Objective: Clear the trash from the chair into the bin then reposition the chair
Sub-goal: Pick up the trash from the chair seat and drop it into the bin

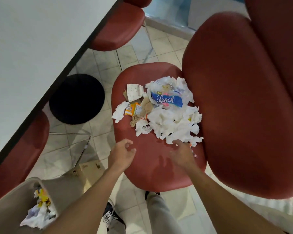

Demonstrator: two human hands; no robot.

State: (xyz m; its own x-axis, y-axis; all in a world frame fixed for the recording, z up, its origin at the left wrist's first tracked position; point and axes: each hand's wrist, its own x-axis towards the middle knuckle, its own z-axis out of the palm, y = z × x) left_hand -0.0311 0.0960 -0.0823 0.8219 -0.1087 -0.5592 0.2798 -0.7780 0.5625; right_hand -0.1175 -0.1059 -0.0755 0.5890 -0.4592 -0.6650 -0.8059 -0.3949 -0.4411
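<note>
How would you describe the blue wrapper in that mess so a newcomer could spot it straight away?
Start at the red chair seat in the middle of the view, where a heap of torn white tissue lies near the backrest. Toward the far end of that heap lies the blue wrapper, a crumpled strip. It is the only bright blue piece, printed with white script reading "Reach".

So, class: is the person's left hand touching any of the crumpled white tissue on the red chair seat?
Apart. The head view shows the left hand hovering open over bare red chair seat, clear of the crumpled white tissue.
</note>
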